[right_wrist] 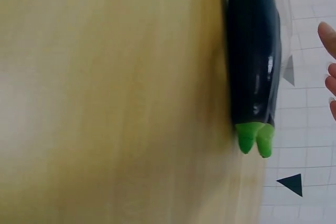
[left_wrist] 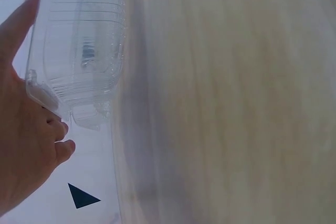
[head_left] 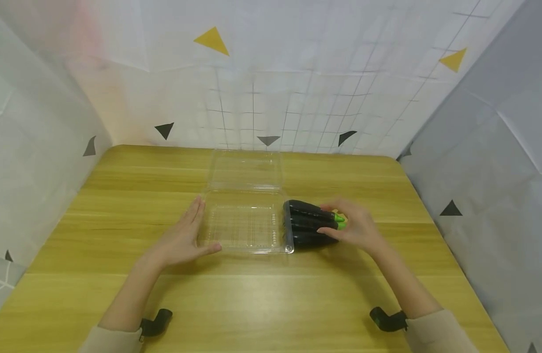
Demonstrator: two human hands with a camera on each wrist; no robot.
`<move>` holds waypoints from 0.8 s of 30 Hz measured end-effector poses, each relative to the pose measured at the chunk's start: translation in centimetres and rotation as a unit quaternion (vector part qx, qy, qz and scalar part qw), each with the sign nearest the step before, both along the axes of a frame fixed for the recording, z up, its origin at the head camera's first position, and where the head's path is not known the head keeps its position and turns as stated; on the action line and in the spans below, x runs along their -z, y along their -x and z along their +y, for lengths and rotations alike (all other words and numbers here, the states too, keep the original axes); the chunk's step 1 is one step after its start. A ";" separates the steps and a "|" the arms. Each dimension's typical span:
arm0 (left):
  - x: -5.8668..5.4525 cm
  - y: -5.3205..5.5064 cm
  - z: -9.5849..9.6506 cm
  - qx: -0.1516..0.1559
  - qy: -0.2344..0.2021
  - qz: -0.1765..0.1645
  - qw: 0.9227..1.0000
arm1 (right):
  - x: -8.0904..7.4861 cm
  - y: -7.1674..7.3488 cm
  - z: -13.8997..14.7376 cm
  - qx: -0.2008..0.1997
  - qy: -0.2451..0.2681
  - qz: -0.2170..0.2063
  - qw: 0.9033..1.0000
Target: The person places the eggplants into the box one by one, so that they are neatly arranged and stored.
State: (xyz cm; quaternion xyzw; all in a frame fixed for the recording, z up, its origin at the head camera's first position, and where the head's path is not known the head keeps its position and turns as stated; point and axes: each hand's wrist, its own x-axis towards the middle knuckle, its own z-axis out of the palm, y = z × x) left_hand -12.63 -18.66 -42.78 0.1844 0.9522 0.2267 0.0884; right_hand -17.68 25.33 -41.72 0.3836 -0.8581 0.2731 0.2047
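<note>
A clear plastic clamshell box (head_left: 240, 251) lies on the table with its lid (head_left: 246, 169) folded back toward the wall. My left hand (head_left: 180, 240) rests against the box's left side, thumb by the front edge and fingers extended along the side. In the left wrist view, the fingertips show near a corner of the box. Three dark eggplants (head_left: 309, 239) with green stems lie side by side, their blunt ends at the box's right rim. Over their stem ends is my right hand (head_left: 352, 225), thumb and fingers spread. The right wrist view shows its fingertips (right_wrist: 328, 38) apart from the eggplants (right_wrist: 254, 51).
The wooden table (head_left: 262, 304) has a pale sheet with grid lines (head_left: 297, 98) and triangles behind it. Grey sheets (head_left: 496, 171) stand along both sides. A black device (head_left: 387, 319) is strapped at each wrist.
</note>
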 end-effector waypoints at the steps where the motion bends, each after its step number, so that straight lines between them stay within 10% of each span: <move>1: 0.0 0.0 0.0 -0.001 -0.003 -0.002 1.000 | 0.2 -0.1 0.0 -0.001 -0.005 -0.005 1.000; 13: 0.0 0.1 0.1 -0.004 -0.015 -0.003 1.000 | 2.0 -1.3 -0.4 0.011 -0.061 -0.099 0.993; 24: 0.1 0.0 0.1 -0.008 -0.008 -0.008 1.000 | 3.4 -1.8 -0.2 -0.017 -0.081 -0.077 0.994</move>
